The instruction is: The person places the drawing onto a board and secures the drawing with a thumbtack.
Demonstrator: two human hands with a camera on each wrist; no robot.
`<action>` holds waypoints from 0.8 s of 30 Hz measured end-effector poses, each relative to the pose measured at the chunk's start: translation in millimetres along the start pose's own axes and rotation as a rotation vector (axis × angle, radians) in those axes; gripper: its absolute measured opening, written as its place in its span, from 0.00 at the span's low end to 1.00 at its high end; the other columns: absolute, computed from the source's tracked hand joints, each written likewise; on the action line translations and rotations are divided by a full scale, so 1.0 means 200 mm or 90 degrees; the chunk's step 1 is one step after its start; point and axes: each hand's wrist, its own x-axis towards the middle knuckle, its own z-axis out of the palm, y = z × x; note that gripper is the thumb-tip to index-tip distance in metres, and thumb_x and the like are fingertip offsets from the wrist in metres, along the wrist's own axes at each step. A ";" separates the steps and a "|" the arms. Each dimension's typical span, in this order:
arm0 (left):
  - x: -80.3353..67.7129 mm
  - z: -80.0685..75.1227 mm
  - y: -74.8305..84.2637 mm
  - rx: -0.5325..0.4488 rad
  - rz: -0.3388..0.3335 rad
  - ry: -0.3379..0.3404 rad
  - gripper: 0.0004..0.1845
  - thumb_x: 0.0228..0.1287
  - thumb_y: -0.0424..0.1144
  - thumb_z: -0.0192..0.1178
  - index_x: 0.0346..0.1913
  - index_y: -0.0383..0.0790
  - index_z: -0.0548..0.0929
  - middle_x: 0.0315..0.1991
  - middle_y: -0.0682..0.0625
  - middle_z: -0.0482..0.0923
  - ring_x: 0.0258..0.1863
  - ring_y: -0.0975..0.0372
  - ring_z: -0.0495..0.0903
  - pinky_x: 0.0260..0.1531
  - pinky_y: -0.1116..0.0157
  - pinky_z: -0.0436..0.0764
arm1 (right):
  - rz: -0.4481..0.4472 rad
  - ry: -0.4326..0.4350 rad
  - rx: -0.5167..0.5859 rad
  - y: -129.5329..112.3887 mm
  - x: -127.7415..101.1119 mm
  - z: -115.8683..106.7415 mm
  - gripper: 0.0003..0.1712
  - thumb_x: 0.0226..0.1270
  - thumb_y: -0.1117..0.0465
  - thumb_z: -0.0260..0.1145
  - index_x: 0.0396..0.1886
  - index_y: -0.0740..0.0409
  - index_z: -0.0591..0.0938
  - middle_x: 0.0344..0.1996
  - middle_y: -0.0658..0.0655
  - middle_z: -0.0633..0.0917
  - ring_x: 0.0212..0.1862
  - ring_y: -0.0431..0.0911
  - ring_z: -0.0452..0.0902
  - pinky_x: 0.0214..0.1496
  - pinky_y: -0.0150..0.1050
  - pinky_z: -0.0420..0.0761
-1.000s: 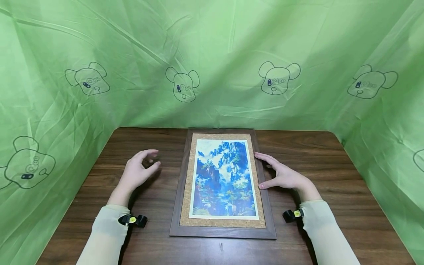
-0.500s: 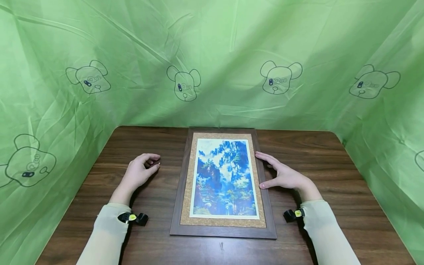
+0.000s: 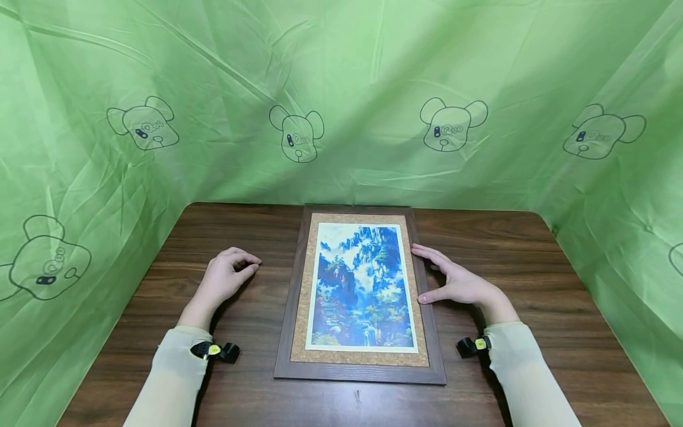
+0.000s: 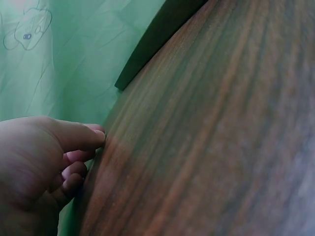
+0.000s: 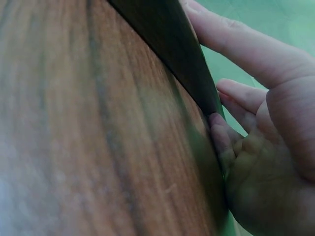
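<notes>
Along the picture frame (image 3: 360,367) right edge — right hand (image 3: 458,282) grip open, flat; left hand (image 3: 224,279) loosely curled, apart.

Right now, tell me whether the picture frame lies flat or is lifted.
Flat: the picture frame rests face up on the table.

No readable text, label, brand or number appears on anything.

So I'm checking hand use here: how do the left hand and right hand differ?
The right hand touches the frame at its right edge, fingers fairly straight; the left hand rests on the table, apart from the frame, fingers loosely curled. The right hand's thumb presses the frame's rim; the left hand holds nothing. Both lie low on the table, in pale sleeves.
</notes>
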 end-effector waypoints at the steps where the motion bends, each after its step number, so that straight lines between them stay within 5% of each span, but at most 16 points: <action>1: 0.00 0.00 0.00 -0.002 -0.001 0.001 0.05 0.73 0.34 0.74 0.44 0.48 0.96 0.43 0.52 0.88 0.40 0.58 0.83 0.41 0.59 0.79 | 0.001 0.000 -0.001 0.00 0.00 0.00 0.66 0.60 0.54 0.88 0.91 0.50 0.57 0.89 0.57 0.52 0.87 0.60 0.43 0.83 0.70 0.52; 16: 0.01 0.00 0.06 -0.082 -0.008 0.053 0.05 0.76 0.34 0.70 0.49 0.46 0.93 0.40 0.51 0.91 0.36 0.64 0.84 0.37 0.72 0.77 | 0.011 0.002 0.004 0.00 0.00 0.00 0.67 0.60 0.53 0.88 0.91 0.48 0.56 0.89 0.58 0.51 0.87 0.61 0.43 0.83 0.70 0.52; 24: 0.02 0.01 0.10 -0.064 -0.005 0.069 0.05 0.71 0.32 0.74 0.45 0.44 0.93 0.34 0.53 0.88 0.32 0.63 0.80 0.33 0.74 0.75 | 0.013 0.002 0.000 -0.01 0.00 0.00 0.68 0.60 0.53 0.88 0.91 0.49 0.55 0.89 0.58 0.51 0.87 0.61 0.43 0.83 0.70 0.52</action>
